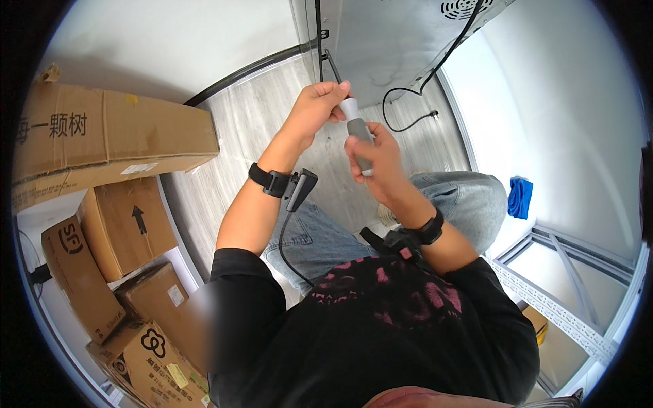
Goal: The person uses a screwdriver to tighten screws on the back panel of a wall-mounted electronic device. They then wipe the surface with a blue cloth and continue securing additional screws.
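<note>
A screwdriver (pixel 360 129) with a grey handle and a whitish collar points up and away from me. My right hand (pixel 377 162) is closed round its handle. With fingers pinched, my left hand (pixel 318 109) steadies the shaft just above the collar. The dark shaft runs on to the edge of a large metal cabinet (pixel 381 47), where its tip meets or nearly meets a bracket strip with small holes (pixel 324 47). Whether the tip sits in a screw is too small to tell.
A black power cord (pixel 445 58) hangs down the cabinet, its plug (pixel 434 115) near the wood-look floor (pixel 258 102). Cardboard boxes (pixel 122 129) are stacked at the left. At the right lie a blue cloth (pixel 520 198) and a white metal frame (pixel 544 296).
</note>
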A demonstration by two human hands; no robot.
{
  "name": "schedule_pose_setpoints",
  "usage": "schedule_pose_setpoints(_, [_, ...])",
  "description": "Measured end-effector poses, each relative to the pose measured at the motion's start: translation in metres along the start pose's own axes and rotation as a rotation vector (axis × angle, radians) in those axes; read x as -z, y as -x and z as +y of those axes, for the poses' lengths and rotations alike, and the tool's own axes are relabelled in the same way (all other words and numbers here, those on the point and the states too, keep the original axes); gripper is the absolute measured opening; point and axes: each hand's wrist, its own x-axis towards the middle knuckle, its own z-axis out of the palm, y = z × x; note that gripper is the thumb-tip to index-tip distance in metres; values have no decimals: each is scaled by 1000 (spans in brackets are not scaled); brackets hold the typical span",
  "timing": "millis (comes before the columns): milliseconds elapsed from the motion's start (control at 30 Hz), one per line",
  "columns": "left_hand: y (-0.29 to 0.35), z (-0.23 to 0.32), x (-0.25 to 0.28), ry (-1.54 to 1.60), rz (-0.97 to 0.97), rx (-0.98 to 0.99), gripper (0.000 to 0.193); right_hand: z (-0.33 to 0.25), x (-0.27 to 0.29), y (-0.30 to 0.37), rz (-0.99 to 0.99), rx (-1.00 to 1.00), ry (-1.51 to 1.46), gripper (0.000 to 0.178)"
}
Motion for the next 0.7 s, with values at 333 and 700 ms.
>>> schedule_pose_setpoints(333, [3, -8, 8, 31, -196, -64, 28, -12, -8, 10, 174, 3, 496, 36])
schedule_pose_setpoints(700, [6, -3, 9, 293, -314, -86, 30, -21, 3, 5, -170, -351, -364, 32])
